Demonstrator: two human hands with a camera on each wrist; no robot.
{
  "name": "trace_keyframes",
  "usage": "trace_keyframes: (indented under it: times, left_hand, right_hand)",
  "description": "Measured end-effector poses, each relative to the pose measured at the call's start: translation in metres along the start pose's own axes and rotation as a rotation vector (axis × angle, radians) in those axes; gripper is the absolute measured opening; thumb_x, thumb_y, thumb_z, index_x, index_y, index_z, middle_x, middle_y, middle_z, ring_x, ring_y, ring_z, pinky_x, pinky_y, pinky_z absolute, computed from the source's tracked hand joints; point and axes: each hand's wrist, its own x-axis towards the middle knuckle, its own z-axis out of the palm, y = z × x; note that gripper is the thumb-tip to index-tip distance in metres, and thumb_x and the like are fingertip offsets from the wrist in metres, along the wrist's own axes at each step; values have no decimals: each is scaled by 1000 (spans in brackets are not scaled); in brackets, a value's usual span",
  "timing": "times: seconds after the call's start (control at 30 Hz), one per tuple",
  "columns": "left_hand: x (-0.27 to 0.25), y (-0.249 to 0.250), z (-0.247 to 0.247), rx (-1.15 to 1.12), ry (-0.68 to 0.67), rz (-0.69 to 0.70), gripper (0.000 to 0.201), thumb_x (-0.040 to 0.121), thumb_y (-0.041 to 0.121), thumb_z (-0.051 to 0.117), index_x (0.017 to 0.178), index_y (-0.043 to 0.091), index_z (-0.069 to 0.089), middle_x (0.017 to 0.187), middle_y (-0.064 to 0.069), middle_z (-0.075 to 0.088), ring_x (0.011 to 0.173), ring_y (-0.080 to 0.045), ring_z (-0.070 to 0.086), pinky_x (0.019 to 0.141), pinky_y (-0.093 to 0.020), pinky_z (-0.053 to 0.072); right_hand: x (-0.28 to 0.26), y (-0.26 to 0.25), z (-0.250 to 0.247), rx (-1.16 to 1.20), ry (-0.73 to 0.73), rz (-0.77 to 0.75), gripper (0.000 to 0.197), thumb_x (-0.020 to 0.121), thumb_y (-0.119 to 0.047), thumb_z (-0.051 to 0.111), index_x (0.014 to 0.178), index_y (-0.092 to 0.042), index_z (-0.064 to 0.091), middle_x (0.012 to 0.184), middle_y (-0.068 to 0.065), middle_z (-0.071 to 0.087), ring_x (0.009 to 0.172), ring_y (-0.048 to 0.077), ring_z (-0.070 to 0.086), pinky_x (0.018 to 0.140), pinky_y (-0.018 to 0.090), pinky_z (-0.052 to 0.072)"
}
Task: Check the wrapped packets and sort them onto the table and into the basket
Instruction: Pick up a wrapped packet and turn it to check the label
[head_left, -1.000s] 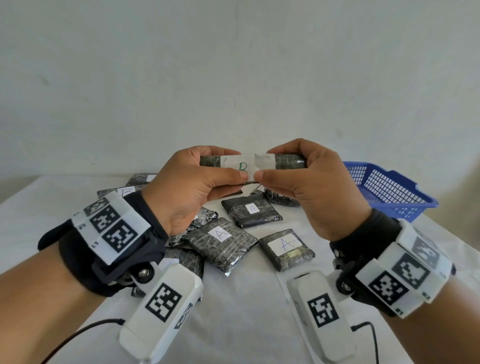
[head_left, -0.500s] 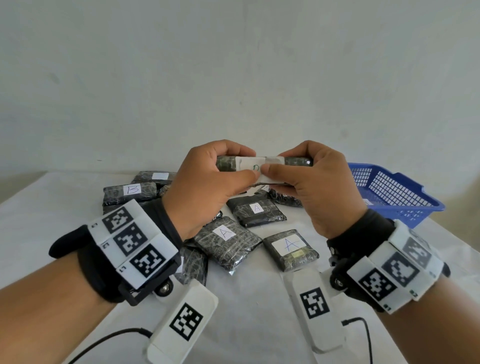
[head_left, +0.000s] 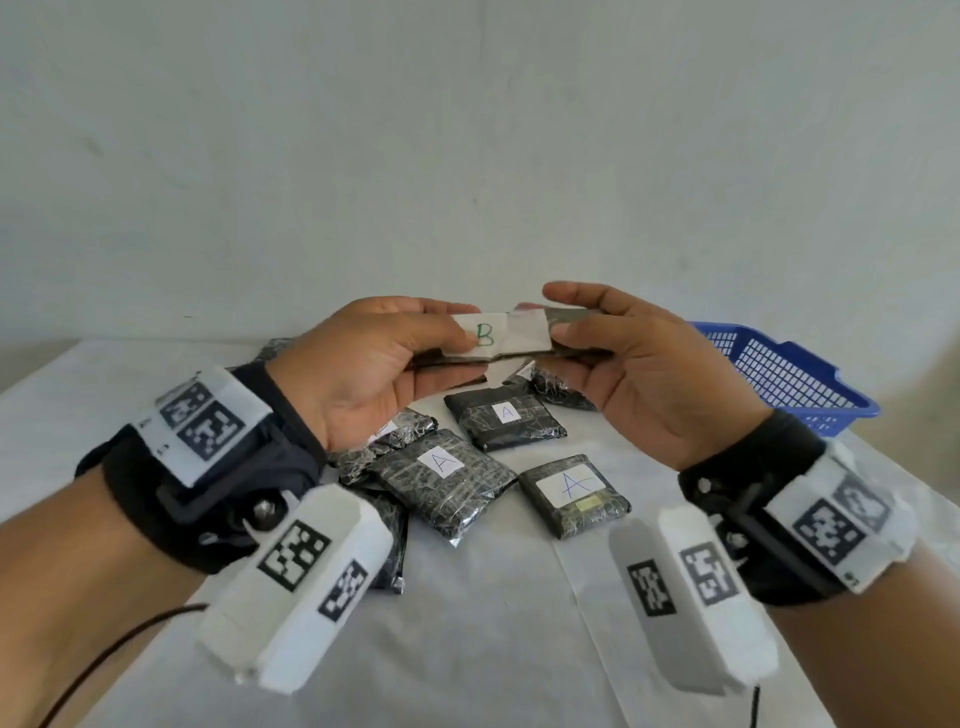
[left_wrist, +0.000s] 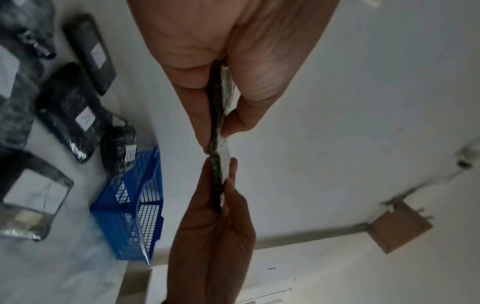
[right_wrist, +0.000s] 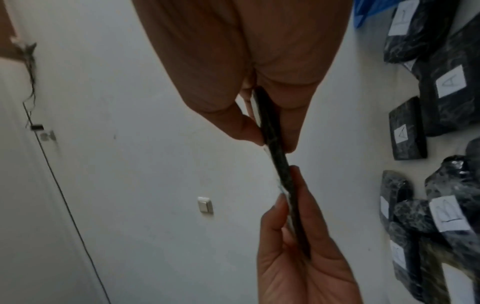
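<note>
The left hand (head_left: 374, 364) and right hand (head_left: 649, 374) each pinch one end of the packet (head_left: 498, 338) — label "B" up — above the tabletop (head_left: 493, 623); the right grip appears looser. The basket (head_left: 789, 374) sits right.

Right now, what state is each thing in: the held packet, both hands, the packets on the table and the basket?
B packet: held up off the table, label facing the head camera.
left hand: pinches the packet's left end.
right hand: pinches its right end.
A packets: three lying flat on the table, labels up.
blue basket: upright at the table's right; contents not visible.
</note>
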Motion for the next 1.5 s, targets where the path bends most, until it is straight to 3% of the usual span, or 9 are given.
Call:
trace_keyframes:
  times: [0.23, 0.33, 0.47, 0.63, 0.77, 0.9, 1.2, 1.4, 1.5]
  left_hand:
    - [0, 8, -1, -186, -62, -152, 21, 94, -7, 57, 112, -10, 65, 111, -28, 74, 96, -31, 77, 72, -28, 64]
    - [1, 6, -2, -255, -14, -68, 21, 85, -7, 63, 106, -3, 65, 104, -25, 74, 96, -32, 76, 79, -35, 64]
    - [-1, -5, 0, -328, -57, 103, 45, 72, 2, 68, 116, 4, 58, 119, -22, 74, 114, -27, 72, 90, -30, 61]
    - [-1, -21, 5, -373, -57, 198, 60, 74, 9, 71, 131, -5, 56, 110, -16, 78, 102, -20, 76, 80, -24, 62]
    - [0, -22, 4, -315, -75, 211, 46, 75, 11, 70, 117, -7, 63, 106, -16, 79, 92, -16, 77, 77, -23, 62]
    - [0, -21, 5, -246, -88, 218, 37, 75, 12, 71, 107, -4, 67, 109, -18, 78, 95, -18, 77, 79, -24, 62]
    - [-1, -22, 1, -115, -9, 252, 33, 70, 21, 76, 94, -1, 71, 100, -17, 79, 84, -16, 76, 70, -20, 60]
    - [-4, -21, 2, -166, -30, 231, 43, 64, 13, 78, 102, -5, 70, 96, -17, 79, 86, -18, 77, 77, -22, 62]
    - [-5, -20, 3, -179, -19, 247, 45, 63, 14, 78, 103, -6, 70, 92, -15, 78, 85, -18, 77, 75, -21, 61]
  right_hand:
    - [-7, -7, 5, 109, -93, -14, 42, 91, 23, 47, 125, 1, 55, 122, 33, 69, 111, 36, 74, 96, 43, 61]
    - [-6, -4, 2, 10, -73, -32, 37, 87, 21, 56, 119, 3, 57, 110, 27, 72, 97, 31, 77, 91, 37, 64]
    - [-6, 2, -1, 55, -26, -18, 31, 79, 9, 66, 109, 10, 60, 107, 28, 73, 95, 33, 79, 82, 30, 65]
    - [-10, 3, -2, 56, -32, -15, 29, 76, -4, 68, 99, 13, 67, 100, 23, 78, 91, 31, 80, 83, 28, 65]
    - [-11, 8, -3, 57, -34, -56, 31, 76, -7, 70, 102, 10, 69, 104, 24, 78, 98, 31, 78, 91, 34, 63]
    - [-10, 12, -3, 77, 19, -132, 31, 68, -4, 74, 96, 7, 67, 91, 19, 77, 90, 27, 79, 83, 29, 64]
    - [-12, 8, 1, -52, 7, -129, 39, 63, -5, 79, 98, 7, 69, 100, 24, 76, 90, 27, 79, 83, 29, 64]
    - [-10, 8, 3, 15, 21, -114, 50, 66, -5, 77, 108, 20, 64, 100, 26, 75, 88, 27, 78, 85, 30, 64]
    - [-11, 7, 6, 25, 20, -121, 49, 65, -4, 78, 109, 13, 64, 99, 25, 74, 90, 29, 79, 84, 29, 64]
